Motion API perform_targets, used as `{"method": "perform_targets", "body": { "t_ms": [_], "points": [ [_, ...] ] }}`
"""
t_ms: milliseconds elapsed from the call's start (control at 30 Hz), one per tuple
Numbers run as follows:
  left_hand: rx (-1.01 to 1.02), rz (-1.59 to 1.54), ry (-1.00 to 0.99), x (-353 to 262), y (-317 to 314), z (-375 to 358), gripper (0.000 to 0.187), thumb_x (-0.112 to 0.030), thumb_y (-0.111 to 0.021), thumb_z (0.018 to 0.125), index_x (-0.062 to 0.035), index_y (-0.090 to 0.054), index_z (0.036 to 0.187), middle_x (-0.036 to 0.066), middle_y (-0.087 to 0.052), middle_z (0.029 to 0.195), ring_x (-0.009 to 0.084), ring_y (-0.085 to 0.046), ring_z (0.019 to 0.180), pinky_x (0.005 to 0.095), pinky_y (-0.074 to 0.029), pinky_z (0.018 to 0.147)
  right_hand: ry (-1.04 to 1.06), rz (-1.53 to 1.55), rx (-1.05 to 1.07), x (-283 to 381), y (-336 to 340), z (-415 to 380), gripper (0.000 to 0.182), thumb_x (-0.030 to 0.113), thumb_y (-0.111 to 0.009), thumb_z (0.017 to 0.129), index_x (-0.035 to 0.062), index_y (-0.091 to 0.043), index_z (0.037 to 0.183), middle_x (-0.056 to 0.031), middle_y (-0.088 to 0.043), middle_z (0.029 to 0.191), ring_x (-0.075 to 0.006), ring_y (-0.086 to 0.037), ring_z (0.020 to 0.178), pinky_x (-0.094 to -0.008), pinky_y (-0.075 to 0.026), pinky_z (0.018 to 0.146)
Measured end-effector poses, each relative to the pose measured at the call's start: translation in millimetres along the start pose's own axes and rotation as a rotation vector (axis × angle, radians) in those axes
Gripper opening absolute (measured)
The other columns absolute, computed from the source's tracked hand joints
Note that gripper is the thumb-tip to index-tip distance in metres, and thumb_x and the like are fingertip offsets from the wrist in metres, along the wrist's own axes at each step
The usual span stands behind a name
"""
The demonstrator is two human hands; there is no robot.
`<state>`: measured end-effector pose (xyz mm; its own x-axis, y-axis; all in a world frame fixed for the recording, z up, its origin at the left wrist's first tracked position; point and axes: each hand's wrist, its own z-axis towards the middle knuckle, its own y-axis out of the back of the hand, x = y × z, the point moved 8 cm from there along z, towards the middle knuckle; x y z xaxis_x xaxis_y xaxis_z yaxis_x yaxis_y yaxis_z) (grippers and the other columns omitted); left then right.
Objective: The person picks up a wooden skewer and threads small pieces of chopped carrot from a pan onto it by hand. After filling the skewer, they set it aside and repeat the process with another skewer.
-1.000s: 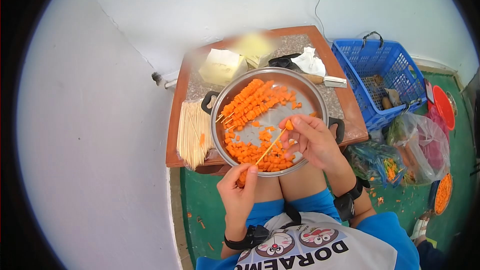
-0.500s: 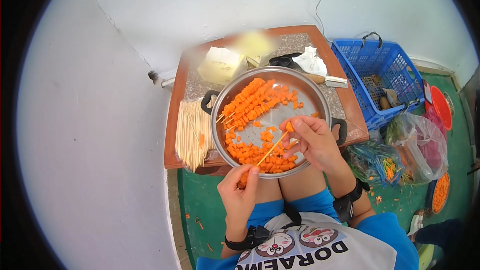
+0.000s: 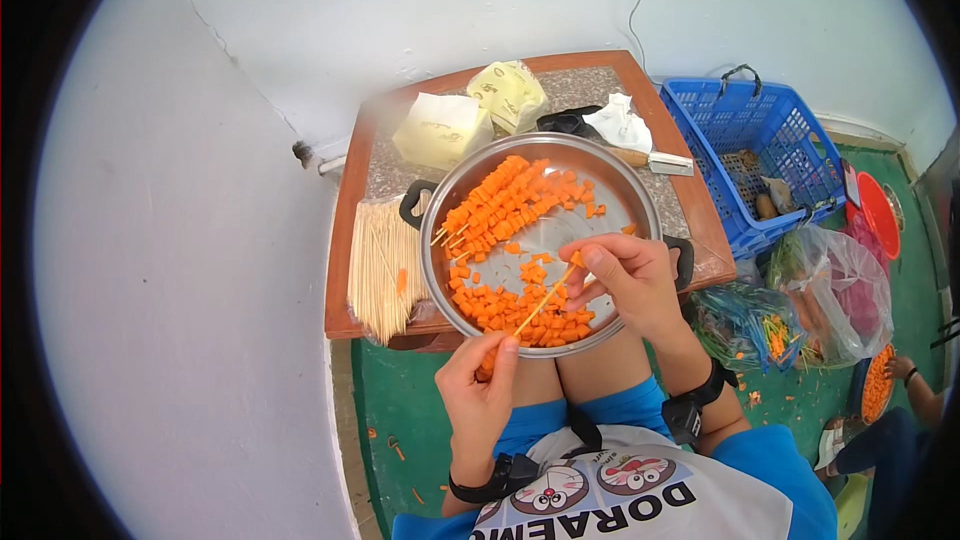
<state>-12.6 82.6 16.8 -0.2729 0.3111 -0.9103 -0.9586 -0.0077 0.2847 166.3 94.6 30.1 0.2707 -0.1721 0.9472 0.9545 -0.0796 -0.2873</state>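
Note:
My left hand [image 3: 478, 376] is closed around the lower end of a bamboo skewer [image 3: 541, 307], with orange carrot pieces partly showing under its fingers. The skewer slants up to my right hand [image 3: 630, 278], whose thumb and fingers pinch a carrot piece [image 3: 577, 259] at the tip. Both hands are over the near side of a wide steel pan [image 3: 641, 202]. Filled carrot skewers [image 3: 505, 202] lie side by side at the pan's upper left. Loose carrot cubes [image 3: 480, 302] are heaped along its near side.
Bare skewers [image 3: 382, 265] lie left of the pan on the table [image 3: 345, 175]. Tissue packs [image 3: 445, 130] and a peeler-like metal tool [image 3: 670, 163] sit behind it. On the right are a blue crate [image 3: 745, 225], vegetable bags [image 3: 835, 290] and another person's hand [image 3: 901, 368] by a carrot bowl [image 3: 878, 385].
The other person's hand and forearm have come into view at the carrot bowl on the right. My right fingers have shifted slightly at the skewer tip; my left hand stays in place.

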Motion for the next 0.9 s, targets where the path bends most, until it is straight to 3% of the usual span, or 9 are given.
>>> {"method": "perform_targets", "body": {
  "t_ms": [167, 233, 267, 333, 467, 533, 733, 833, 900],
  "points": [
    [0.044, -0.003, 0.006, 1.7, -2.2, -0.2, 0.011, -0.006, -0.059, 0.074, 0.0045, -0.056, 0.077, 0.005, -0.05, 0.06, 0.0067, -0.042, 0.052, 0.0185, -0.033, 0.044, 0.0, -0.045, 0.042, 1.5, 1.2, -1.3, 0.019, 0.011, -0.051, 0.081, -0.0045, -0.057, 0.09, -0.0083, -0.057, 0.071, -0.0113, -0.056, 0.06, -0.0222, -0.05, 0.053],
    [0.044, -0.09, 0.047, 4.1, -5.0, -0.6, 0.011, -0.006, -0.059, 0.074, 0.0044, -0.057, 0.078, 0.005, -0.051, 0.061, 0.0059, -0.044, 0.054, 0.0175, -0.034, 0.046, 0.217, -0.283, 0.025, 15.2, 0.3, -3.7, 0.017, 0.008, -0.052, 0.079, -0.0044, -0.057, 0.089, -0.008, -0.057, 0.074, -0.0107, -0.056, 0.059, -0.0203, -0.048, 0.051],
    [0.045, -0.09, 0.046, 3.8, -4.9, -0.9, 0.011, -0.006, -0.059, 0.074, 0.0044, -0.057, 0.078, 0.005, -0.051, 0.061, 0.0059, -0.044, 0.054, 0.0175, -0.034, 0.046, 0.217, -0.283, 0.025, 16.2, -0.4, -4.7, 0.017, 0.008, -0.052, 0.079, -0.0044, -0.057, 0.089, -0.008, -0.057, 0.074, -0.0107, -0.056, 0.059, -0.0203, -0.048, 0.051],
    [0.128, -0.23, 0.242, 16.6, -13.5, -4.3, 0.011, -0.006, -0.058, 0.075, 0.0044, -0.057, 0.079, 0.005, -0.052, 0.063, 0.0059, -0.044, 0.056, 0.0172, -0.035, 0.049, 0.234, -0.26, 0.021, 22.4, -1.3, -7.9, 0.019, 0.007, -0.051, 0.079, -0.0074, -0.055, 0.09, -0.0082, -0.055, 0.069, -0.012, -0.057, 0.058, -0.0216, -0.047, 0.05],
    [0.108, -0.271, 0.223, 13.0, -12.5, -2.1, 0.01, -0.004, -0.059, 0.073, 0.0039, -0.057, 0.078, 0.006, -0.052, 0.063, 0.0075, -0.046, 0.057, 0.0182, -0.035, 0.05, 0.129, 0.056, 0.132, 21.4, -5.5, -11.8, 0.02, 0.004, -0.053, 0.077, -0.0035, -0.055, 0.095, -0.0072, -0.057, 0.076, -0.0096, -0.056, 0.059, -0.0186, -0.046, 0.05],
    [0.062, -0.113, -0.06, -2.3, -6.9, 2.0, 0.008, -0.002, -0.059, 0.071, 0.0031, -0.058, 0.077, 0.007, -0.052, 0.063, 0.0111, -0.048, 0.056, 0.0198, -0.036, 0.051, -0.01, 0.154, 0.144, 16.8, -7.0, -12.1, 0.024, 0.005, -0.053, 0.077, -0.0026, -0.053, 0.1, -0.0066, -0.057, 0.075, -0.0093, -0.056, 0.059, -0.0185, -0.046, 0.05],
    [-0.078, 0.071, -0.244, -21.4, 4.3, 0.6, 0.009, -0.001, -0.06, 0.068, 0.0006, -0.059, 0.077, 0.009, -0.054, 0.067, 0.0166, -0.051, 0.057, 0.0231, -0.039, 0.051, 0.092, -0.04, 0.076, 22.6, -4.3, -17.1, 0.028, 0.004, -0.058, 0.074, -0.0021, -0.053, 0.101, -0.0062, -0.057, 0.074, -0.007, -0.054, 0.061, -0.0181, -0.047, 0.05],
    [-0.146, 0.158, -0.378, -27.4, 6.7, -2.9, 0.008, -0.002, -0.058, 0.07, 0.0021, -0.058, 0.077, 0.007, -0.052, 0.066, 0.01, -0.046, 0.054, 0.0184, -0.035, 0.045, 0.115, -0.069, -0.001, 24.3, -3.4, -20.9, 0.027, 0.004, -0.06, 0.073, -0.0028, -0.054, 0.098, -0.0075, -0.057, 0.077, -0.0062, -0.053, 0.065, -0.0176, -0.047, 0.05],
    [-0.147, 0.18, -0.384, -26.6, 7.8, -5.2, 0.009, -0.002, -0.06, 0.068, 0.0011, -0.059, 0.076, 0.007, -0.053, 0.067, 0.0136, -0.049, 0.055, 0.0216, -0.038, 0.047, 0.102, -0.064, -0.027, 25.2, -4.5, -22.8, 0.025, 0.005, -0.06, 0.073, -0.0034, -0.055, 0.096, -0.0079, -0.057, 0.079, -0.0063, -0.053, 0.066, -0.0176, -0.047, 0.05]
  ]
}}
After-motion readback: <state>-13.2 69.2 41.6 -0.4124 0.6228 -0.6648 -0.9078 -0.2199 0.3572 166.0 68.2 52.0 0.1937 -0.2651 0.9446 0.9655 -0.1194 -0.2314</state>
